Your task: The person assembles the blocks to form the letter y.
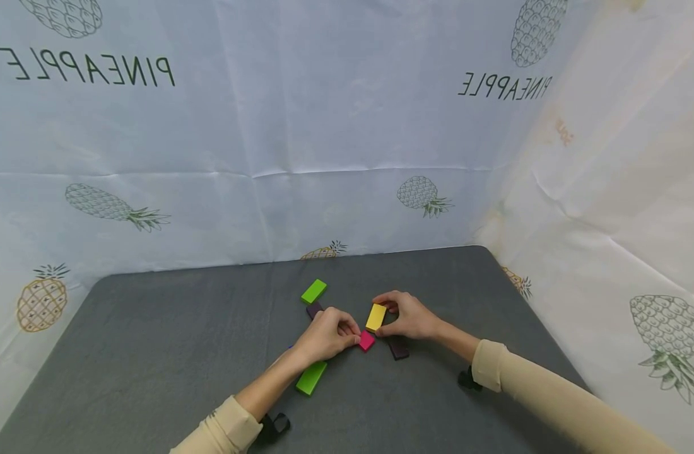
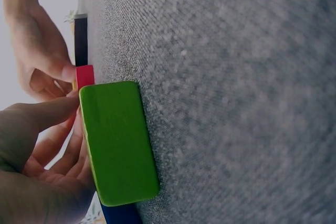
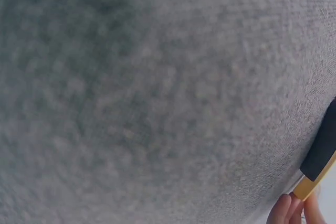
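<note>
My left hand (image 1: pixel 327 335) pinches the near-left corner of a small pink block (image 1: pixel 366 341) with thumb and curled fingers. Just beyond it, my right hand (image 1: pixel 412 318) grips a yellow rectangular block (image 1: pixel 376 317) by its two ends, thumb at the near end and fingers at the far one. The yellow block's near end meets the pink block in the head view. A dark block (image 1: pixel 398 347) lies beside the right thumb. Below the left wrist a green block (image 1: pixel 311 378) rests on the table, large in the left wrist view.
A second green block (image 1: pixel 314 291) lies farther back, with another dark block (image 1: pixel 314 309) partly hidden behind my left hand. A blue block (image 2: pixel 122 214) shows under the near green one in the left wrist view. Pineapple-printed cloth (image 1: pixel 324 126) borders the grey table (image 1: pixel 171 353).
</note>
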The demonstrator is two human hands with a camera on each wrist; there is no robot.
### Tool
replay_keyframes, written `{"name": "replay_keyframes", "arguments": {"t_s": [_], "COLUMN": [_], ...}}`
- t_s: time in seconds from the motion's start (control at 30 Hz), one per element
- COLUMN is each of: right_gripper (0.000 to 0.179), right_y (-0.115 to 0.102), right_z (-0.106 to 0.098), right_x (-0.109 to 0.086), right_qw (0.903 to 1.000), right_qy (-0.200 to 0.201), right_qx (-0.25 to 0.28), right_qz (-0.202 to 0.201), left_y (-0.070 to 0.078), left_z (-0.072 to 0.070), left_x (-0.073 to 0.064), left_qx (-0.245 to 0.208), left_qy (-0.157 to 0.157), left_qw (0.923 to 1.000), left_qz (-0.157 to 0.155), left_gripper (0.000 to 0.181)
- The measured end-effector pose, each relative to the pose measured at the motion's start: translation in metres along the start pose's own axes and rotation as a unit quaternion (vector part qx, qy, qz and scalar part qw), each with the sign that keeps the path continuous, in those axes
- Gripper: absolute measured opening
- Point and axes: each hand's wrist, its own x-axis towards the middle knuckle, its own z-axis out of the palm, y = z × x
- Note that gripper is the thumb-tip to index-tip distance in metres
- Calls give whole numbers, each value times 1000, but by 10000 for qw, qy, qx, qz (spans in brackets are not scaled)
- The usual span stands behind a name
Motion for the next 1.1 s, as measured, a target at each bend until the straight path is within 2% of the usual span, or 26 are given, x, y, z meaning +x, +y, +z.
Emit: {"name": "replay_keyframes", "arguments": {"t_s": [0.2, 1.1], "right_gripper": [68, 69], "right_y": [0, 0], "right_z": [1, 3], "right_x": [1, 2], "right_qw": [10000, 9996], "right_qy": [-63, -160], "right_qx": [-31, -189], "right_qz": [60, -129], "left_y": [2, 2], "left_z": [-1, 0], "left_x": [-1, 0], "left_qx": [28, 20], "left_qy": [41, 39], "left_qw": [10000, 10000], "left_qz": [22, -19], "left_gripper": [4, 5]}}
